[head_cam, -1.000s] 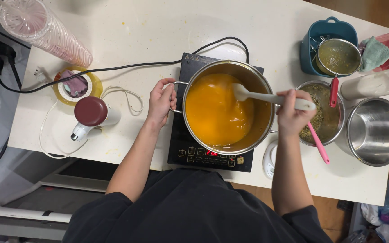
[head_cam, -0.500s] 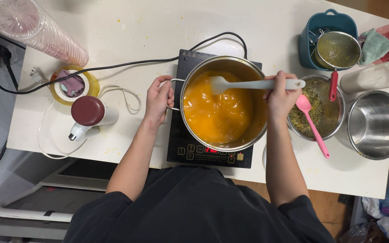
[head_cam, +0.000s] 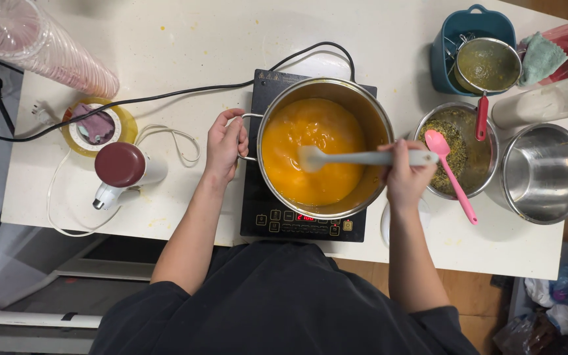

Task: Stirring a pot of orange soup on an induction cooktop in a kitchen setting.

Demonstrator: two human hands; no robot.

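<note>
1. We have our left hand (head_cam: 225, 146) wrapped around the side handle (head_cam: 250, 138) of the steel pot (head_cam: 327, 148), gripping it closed to steady it on the black induction cooktop (head_cam: 297, 220) at the middle of the white table (head_cam: 165, 39).
2. Our right hand (head_cam: 403, 176) is closed around the pale spatula (head_cam: 363, 158), and its blade sits down in the orange liquid (head_cam: 310, 141), left of the pot's middle.
3. How far along: the liquid looks smooth and even in colour, with no lumps that we can see, so we judge the stirring well under way. The red display on the cooktop is lit, so heat seems to be on.
4. To the right, a steel bowl of greenish mash (head_cam: 458, 154) with a pink spatula (head_cam: 451, 174) lying across it, a sieve (head_cam: 486, 66) resting in a blue tub (head_cam: 471, 26), and an empty steel pot (head_cam: 544, 172).
5. To the left, a small blender with a dark red lid (head_cam: 123, 167) and a stack of clear cups (head_cam: 47, 43).
6. Hard to tell: how deep the liquid is, whether it simmers, and what the white round thing under our right wrist is. The red bag at the far right is cut off.
</note>
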